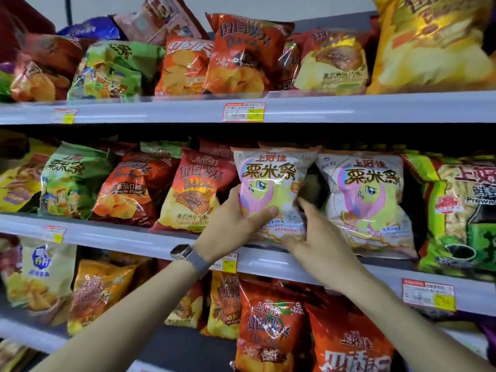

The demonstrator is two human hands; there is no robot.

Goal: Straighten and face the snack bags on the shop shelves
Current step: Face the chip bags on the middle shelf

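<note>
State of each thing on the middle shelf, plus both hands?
held white bag, front out, gripped by both hands
left hand, grips its left side, thumb across front
right hand, grips its lower right edge
neighbouring white bag, stands on shelf, front out

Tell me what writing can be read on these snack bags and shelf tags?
"上好佳 粟米条": held white pony bag and its twin beside it.
"田园薯片", "美式烤排风味": red-and-yellow bag.
"Tomato Flavor": dark red bag.
"Prawn", cut off: green bag.
Shelf price tags: too small to read.
</note>
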